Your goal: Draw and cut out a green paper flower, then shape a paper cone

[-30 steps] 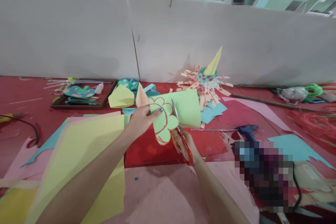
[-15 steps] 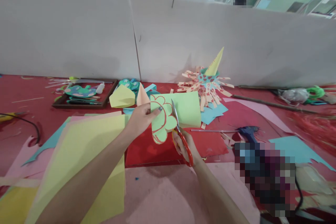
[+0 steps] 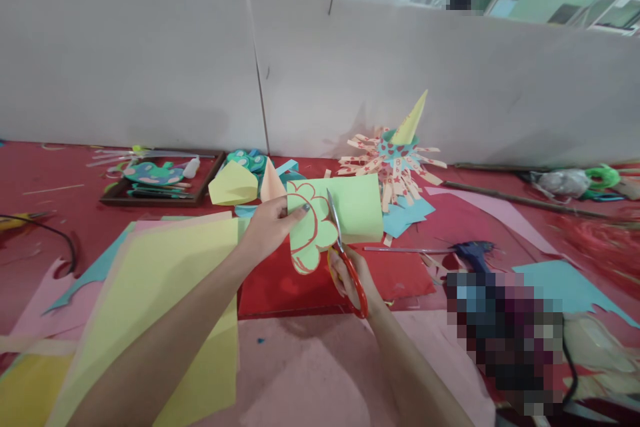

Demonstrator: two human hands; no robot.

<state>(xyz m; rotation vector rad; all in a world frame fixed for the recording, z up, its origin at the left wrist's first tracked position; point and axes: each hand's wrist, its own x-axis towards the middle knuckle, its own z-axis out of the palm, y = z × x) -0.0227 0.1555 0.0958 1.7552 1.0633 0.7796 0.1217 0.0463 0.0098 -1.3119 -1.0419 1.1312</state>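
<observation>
A light green paper (image 3: 357,203) with a scalloped shape outlined in red is pinched at its left side by my left hand (image 3: 267,227), thumb on top. My right hand (image 3: 353,273) grips red-handled scissors (image 3: 359,287), whose blades point up and away across the paper, along the right edge of the outlined lobes. The lower lobes are cut free along their outer edge. Beneath the paper and the scissors lies a red sheet (image 3: 285,287).
Yellow sheets (image 3: 200,320) lie at the left. Behind them is a brown tray (image 3: 150,200) with tools and a bottle. A fringed paper piece with a yellow cone (image 3: 410,120) stands at the back. A blue glue gun (image 3: 473,253) lies at the right, before a white partition (image 3: 425,60).
</observation>
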